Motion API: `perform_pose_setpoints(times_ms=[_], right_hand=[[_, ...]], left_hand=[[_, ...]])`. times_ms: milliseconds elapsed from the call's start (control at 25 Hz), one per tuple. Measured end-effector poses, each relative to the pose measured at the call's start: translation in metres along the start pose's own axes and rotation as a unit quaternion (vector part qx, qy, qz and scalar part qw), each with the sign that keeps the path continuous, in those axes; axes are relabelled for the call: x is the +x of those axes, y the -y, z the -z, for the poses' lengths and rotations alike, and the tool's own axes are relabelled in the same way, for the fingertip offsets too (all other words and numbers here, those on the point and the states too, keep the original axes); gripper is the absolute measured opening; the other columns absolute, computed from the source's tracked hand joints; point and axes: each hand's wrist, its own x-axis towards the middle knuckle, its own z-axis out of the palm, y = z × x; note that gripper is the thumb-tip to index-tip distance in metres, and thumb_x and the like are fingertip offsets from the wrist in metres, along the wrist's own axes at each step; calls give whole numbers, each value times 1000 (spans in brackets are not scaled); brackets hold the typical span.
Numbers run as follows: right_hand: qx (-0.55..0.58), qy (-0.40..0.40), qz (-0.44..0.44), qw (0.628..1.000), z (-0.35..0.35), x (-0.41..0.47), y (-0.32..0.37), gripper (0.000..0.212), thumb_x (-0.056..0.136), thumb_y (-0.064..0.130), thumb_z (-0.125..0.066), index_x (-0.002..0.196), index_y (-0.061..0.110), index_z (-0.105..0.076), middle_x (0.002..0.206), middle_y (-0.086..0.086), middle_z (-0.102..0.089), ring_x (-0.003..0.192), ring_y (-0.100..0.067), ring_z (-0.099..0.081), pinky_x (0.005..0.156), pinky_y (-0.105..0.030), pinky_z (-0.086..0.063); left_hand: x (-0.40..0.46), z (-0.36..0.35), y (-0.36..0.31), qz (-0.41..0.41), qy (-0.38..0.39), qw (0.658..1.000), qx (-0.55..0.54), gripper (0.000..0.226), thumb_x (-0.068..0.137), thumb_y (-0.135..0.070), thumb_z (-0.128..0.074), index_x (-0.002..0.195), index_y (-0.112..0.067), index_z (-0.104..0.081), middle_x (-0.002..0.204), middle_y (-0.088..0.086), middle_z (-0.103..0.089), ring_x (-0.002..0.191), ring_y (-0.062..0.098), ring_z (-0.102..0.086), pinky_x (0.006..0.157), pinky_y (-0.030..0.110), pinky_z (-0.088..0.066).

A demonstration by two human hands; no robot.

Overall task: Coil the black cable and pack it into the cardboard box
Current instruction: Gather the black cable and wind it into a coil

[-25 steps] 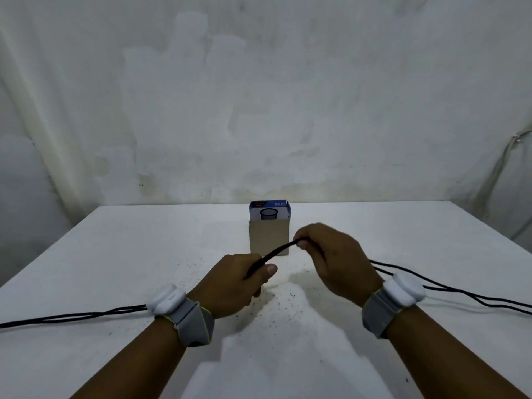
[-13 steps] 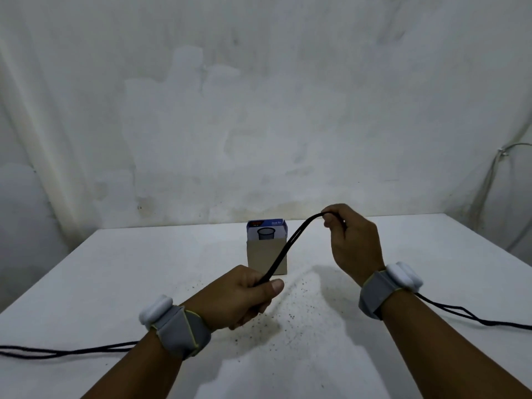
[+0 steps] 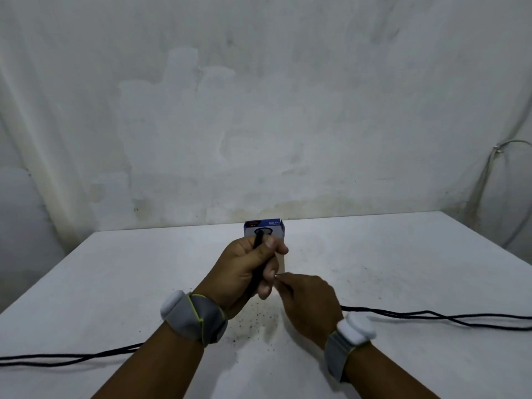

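Note:
The black cable (image 3: 431, 315) lies in doubled strands across the white table (image 3: 403, 263), trailing off both the left and right edges of view. My left hand (image 3: 244, 269) is raised above the table's middle, shut on a folded stretch of cable that stands upright through the fist. My right hand (image 3: 311, 306) sits just below and right of it, fingers pinched together near the left fingertips; the right-hand strands run in under its palm. The small cardboard box (image 3: 266, 227), with a blue printed flap, stands upright behind my left hand, mostly hidden by it.
A stained white wall rises right behind the table. A thin pale wire (image 3: 489, 171) hangs down the wall at the far right. Dark specks (image 3: 253, 323) dot the tabletop under my hands. Both wrists wear grey bands with white pods.
My right hand came down from its raised pull to just beside my left fingers. My left hand lifted and turned upright in front of the box, with the cable now folded in its fist.

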Motion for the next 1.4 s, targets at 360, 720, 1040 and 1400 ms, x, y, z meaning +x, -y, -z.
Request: perform_pose_setpoints(times_ms=[360,720,1040,1400], right_hand=[[37,92,72,992,17,-22,39,34,97,41,-43,97,21,-71,82,-2,-74,64,-18,-62,62,-29,-48],[113,233,77,963,66,-8,40,17,88,21,-57,95,18,-73,85,2,-75,66,-6,-61,64,-18,-50],[62,202,38,977,135,9,16,15,88,32,-63,99,29,-74,64,23,-62,62,6,-57,54,-8,-39],[102,-75,22,992,116,27,-8,12,84,36,-69,89,27,-75,80,16,-73,73,-3,-64,67,-25,-51]], left_hand=[[11,5,36,-17,-77,979,187,21,96,-28,-47,104,-20,-65,82,7,-74,86,20,-72,72,22,-56],[1,11,44,-16,0,917,399,42,87,-60,-35,89,-31,-65,74,-11,-67,67,10,-65,63,28,-55],[-2,31,36,70,-19,940,332,52,85,-62,-34,90,-22,-67,46,-4,-55,42,9,-46,44,19,-40],[-10,15,11,142,113,981,75,40,90,-43,-50,70,-10,-59,48,-5,-29,39,11,-21,40,20,-22]])
